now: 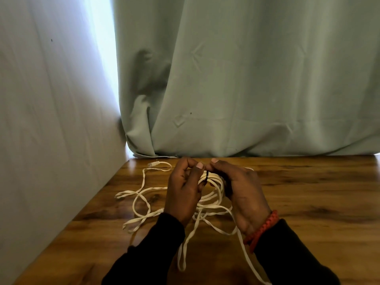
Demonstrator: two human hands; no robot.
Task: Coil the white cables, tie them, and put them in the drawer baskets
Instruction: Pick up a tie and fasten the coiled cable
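Loose white cable [144,202] is sprawling over the bench [308,202]; left hand [185,194] and right hand [240,190] are both pinching a black tie [207,175] around the coil [213,190].

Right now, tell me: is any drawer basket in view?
No. Only the wooden table, loose white cable and green curtain show.

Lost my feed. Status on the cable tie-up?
Both hands, left and right, pinching black tie round coil. Loose cable on table. No baskets in view.
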